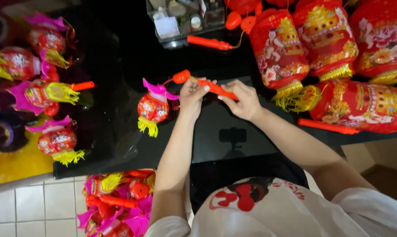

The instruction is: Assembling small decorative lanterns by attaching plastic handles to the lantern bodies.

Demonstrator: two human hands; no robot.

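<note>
Both hands grip the orange stick handle [216, 89] over the black table [119, 131]: left hand [192, 97] pinching its bulb end, right hand [243, 100] closed round the shaft. The small red lantern [153, 109] dangles at nine o'clock of the left hand. It looks like fitting work; steady fingers seem needed.

We note clear plastic box [185, 19] at table's far edge | white labelled packets [167, 25] inside | no screens.

I am holding the stick [216, 89] over the table [251, 127], my left hand [192, 94] left of my right hand [244, 100]. The small lantern [153, 109] is hanging left of them. Large lanterns [330, 48] are lying right, a clear box [185, 19] behind.
</note>
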